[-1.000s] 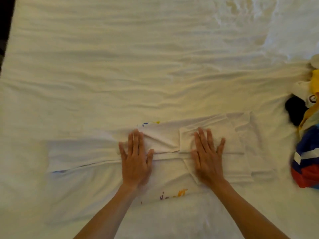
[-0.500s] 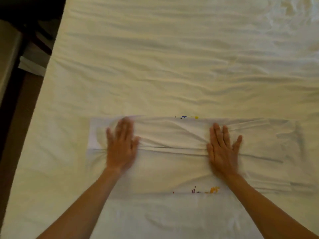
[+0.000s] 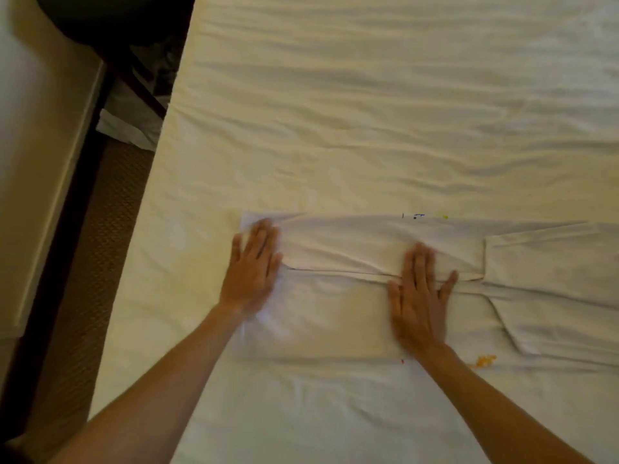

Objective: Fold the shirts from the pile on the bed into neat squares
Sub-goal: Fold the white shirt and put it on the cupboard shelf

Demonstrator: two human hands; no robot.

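Note:
A white shirt lies on the bed as a long horizontal band, both long sides folded in to meet at a seam along the middle. Small blue and yellow print shows at its far edge, orange print at its near edge. My left hand lies flat with straight fingers on the shirt's left end. My right hand presses flat on the seam near the middle. The folded sleeves lie to the right, running off the frame edge. The pile of shirts is out of view.
The bed has a wrinkled white sheet, and its left edge runs diagonally past my left hand. Beyond that edge are brown carpet, a dark frame and pale furniture at the far left.
My left hand has slid left along the shirt to its end, while my right hand stayed near the middle seam. My view has swung left, putting the coloured pile out of frame.

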